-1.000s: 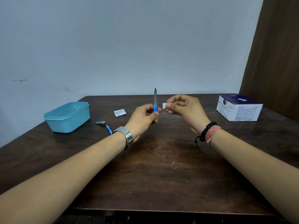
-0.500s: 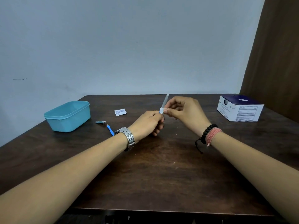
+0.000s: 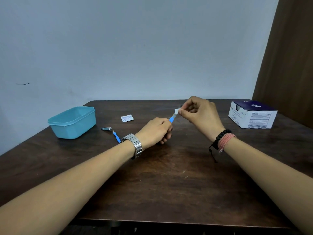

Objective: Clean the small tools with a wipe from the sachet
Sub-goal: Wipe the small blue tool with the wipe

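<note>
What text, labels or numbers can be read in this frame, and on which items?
None can be read.
Cardboard box: printed label panels and a small sticker on top, too small and blurred.
Sachet: lines of print, too small.
Wristwatch: dial faces away.
Teal container: no marking shows.

Table [image 3: 169, 175]: dark wood, grained, dull sheen, scuffed pale in the middle. Tub [image 3: 72, 122] near its left edge: smooth teal plastic, matt. Box [image 3: 252, 116] near the right edge: printed cardboard. Sachet [image 3: 127, 118]: printed paper or foil, cannot tell which. Nail file [image 3: 172, 117]: blue plastic handle, grey metal blade. Wipe [image 3: 176, 111]: white, soft. Watch [image 3: 133, 144]: polished steel links.
</note>
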The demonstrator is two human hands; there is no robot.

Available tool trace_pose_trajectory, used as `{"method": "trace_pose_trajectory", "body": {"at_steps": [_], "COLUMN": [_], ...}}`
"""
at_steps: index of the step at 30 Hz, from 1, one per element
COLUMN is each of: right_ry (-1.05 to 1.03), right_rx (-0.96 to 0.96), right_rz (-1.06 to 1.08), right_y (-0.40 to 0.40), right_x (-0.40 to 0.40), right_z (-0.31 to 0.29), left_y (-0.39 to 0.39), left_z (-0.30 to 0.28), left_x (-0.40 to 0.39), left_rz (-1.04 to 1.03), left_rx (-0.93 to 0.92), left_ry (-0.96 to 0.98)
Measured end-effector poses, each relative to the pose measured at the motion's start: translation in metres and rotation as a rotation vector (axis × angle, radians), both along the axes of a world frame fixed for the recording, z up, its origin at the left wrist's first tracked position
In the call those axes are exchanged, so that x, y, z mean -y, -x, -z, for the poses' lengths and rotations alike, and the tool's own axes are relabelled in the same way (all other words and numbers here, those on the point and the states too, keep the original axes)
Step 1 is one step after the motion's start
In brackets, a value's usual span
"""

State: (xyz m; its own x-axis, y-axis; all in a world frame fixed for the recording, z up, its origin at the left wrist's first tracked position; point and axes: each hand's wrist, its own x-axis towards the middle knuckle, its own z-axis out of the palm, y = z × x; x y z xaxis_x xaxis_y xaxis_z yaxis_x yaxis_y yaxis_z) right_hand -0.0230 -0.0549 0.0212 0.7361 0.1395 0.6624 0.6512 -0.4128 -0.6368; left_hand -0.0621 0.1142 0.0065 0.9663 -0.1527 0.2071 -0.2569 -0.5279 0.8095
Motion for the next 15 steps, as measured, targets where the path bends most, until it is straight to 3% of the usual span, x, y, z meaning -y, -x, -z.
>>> {"method": "trace_pose_trajectory", "body": {"at_steps": [6, 10, 15], "right_ry": [-0.065, 0.116, 0.085], "right_rx": [-0.043, -0.043, -0.012], "right_rz": [-0.018, -0.161, -0.068], "right_y": [0.001, 0.01, 0.005], "right_x": [0.01, 0.0, 0.001], "right_z": [-0.007, -0.004, -0.003], "left_y": [-0.002, -0.003, -0.002], "left_z": [0.001, 0.001, 0.002], "left_x": [-0.001, -0.003, -0.002], "left_rz": [-0.024, -0.018, 0.013], "left_rx": [-0.046, -0.054, -0.031], "left_ry": [0.088, 0.118, 0.05]}}
